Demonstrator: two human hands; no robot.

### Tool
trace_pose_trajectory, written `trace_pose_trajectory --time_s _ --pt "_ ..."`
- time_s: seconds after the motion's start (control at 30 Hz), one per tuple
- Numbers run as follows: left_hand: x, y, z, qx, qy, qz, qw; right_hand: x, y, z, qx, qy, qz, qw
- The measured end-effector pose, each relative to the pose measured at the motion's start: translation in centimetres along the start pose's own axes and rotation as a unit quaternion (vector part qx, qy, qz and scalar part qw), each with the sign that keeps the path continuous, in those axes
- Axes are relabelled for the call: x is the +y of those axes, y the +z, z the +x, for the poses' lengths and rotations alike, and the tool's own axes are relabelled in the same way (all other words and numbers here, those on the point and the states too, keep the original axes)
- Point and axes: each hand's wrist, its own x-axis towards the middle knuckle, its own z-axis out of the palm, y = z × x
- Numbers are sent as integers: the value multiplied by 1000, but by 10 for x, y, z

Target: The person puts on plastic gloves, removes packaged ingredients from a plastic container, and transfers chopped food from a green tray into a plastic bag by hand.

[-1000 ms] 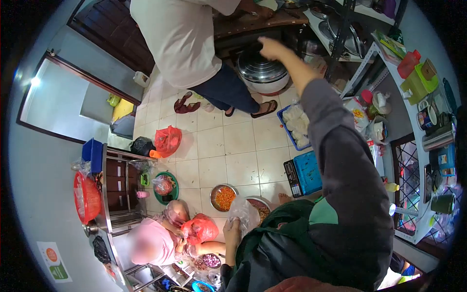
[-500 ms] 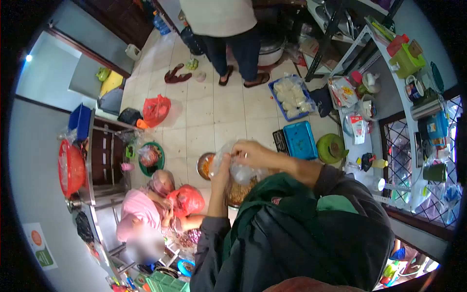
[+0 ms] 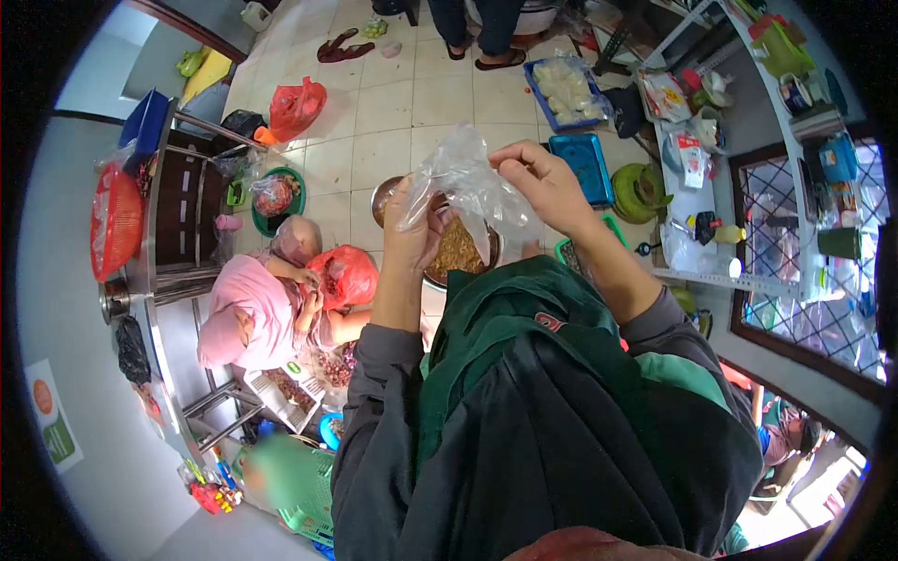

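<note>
Two bare hands, the left and the right, grip a clear plastic bag stretched between them above a bowl of brown food on a pale tiled floor. A person in pink sits beside a red bag, between a metal rack at the wall and the bowl; white shelving lines the opposite side, near a barred window.

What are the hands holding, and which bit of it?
A clear plastic bag. The left hand holds its left side. The right hand is at its right edge, but I can't tell if it's pinching.
</note>
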Motion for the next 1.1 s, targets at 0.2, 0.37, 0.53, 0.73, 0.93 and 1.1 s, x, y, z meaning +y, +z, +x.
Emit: trace_pose_trajectory --time_s 0.2,0.37,0.53,0.73,0.93,1.1 --pt "-16 16 -26 -52 -1 4 999 -16 4 -41 78 -161 -244 953" --pt "-32 31 -32 -56 -42 52 996 1 -5 -63 -24 -96 -200 975" --pt "-57 42 -30 -161 -10 58 985 7 -46 -87 83 67 86 991" --pt "-96 62 -26 -150 -113 148 971 43 -120 -128 119 142 207 961" --pt "-118 99 -41 -271 -191 49 942 38 -141 -167 78 -21 277 957" --pt "-132 121 -48 -213 -169 135 953 69 -162 -182 46 7 377 925"
